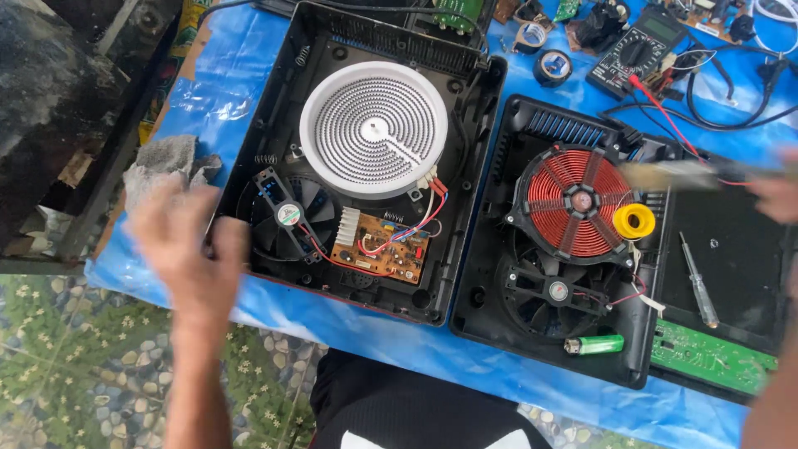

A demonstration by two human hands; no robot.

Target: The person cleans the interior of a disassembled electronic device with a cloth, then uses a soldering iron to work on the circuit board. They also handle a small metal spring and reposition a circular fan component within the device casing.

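My left hand (179,249) is blurred, fingers spread, at the left edge of an opened black cooker casing (274,100) and beside a grey rag (162,162). That casing holds a white round heating element (374,129), a small fan (287,218) and an orange circuit board (382,249). My right hand (777,195) is at the right edge of the view, closed on a blurred brush (669,175). The brush reaches over a second open casing (486,249), which holds a red copper coil (573,201) and a black fan (553,291).
A yellow solder spool (634,221), a green lighter (595,344) and a screwdriver (697,278) lie by the right casing, with a green board (711,357). A multimeter (636,51), tape rolls and cables sit at the back on the blue sheet (216,91).
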